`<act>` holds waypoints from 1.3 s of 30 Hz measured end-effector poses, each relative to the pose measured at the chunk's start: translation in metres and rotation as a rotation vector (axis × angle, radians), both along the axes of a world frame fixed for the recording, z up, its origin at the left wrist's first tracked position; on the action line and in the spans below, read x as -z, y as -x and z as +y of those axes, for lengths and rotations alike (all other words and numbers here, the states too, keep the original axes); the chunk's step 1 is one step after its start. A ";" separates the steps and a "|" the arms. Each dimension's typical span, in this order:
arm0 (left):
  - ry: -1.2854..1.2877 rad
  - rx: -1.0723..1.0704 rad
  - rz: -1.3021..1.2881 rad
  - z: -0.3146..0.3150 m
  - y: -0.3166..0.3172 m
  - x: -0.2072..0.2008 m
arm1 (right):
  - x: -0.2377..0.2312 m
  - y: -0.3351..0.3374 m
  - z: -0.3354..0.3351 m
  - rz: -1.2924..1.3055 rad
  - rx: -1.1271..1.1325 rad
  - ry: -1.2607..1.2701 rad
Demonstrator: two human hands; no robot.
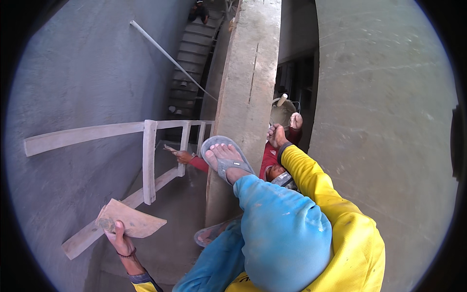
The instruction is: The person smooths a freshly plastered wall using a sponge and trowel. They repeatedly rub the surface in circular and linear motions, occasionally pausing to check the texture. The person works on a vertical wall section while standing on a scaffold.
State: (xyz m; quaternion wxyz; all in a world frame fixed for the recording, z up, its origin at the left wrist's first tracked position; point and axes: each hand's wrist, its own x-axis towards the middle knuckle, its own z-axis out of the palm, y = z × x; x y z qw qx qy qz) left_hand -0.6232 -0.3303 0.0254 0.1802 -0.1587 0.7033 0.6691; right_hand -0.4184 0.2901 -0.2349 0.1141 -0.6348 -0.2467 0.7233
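A grey plastered wall (pixel 73 87) fills the left side, with a wooden rail frame (pixel 148 160) fixed against it. A long plank (pixel 248 78) runs up the middle; a sandalled foot (pixel 224 158) stands on it. The left hand (pixel 118 237) is closed on a wooden float (pixel 129 221), held low near the rail's lower bar. The right hand (pixel 277 136), its fingers curled, reaches beside the plank toward a pan (pixel 283 113) that a person below lifts; whether it grips the pan cannot be told.
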 end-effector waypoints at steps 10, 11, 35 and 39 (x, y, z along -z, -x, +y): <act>0.018 0.064 0.024 -0.005 -0.005 -0.007 | 0.028 -0.016 0.021 -0.116 0.043 -0.014; 0.001 0.067 0.014 -0.002 -0.004 -0.006 | 0.031 -0.026 0.034 -0.127 0.031 -0.024; 0.034 0.009 -0.063 -0.007 -0.011 -0.002 | 0.040 -0.045 0.078 -0.288 0.191 -0.020; 0.070 0.019 -0.073 -0.001 -0.012 -0.009 | 0.066 -0.063 0.072 -0.294 0.201 0.024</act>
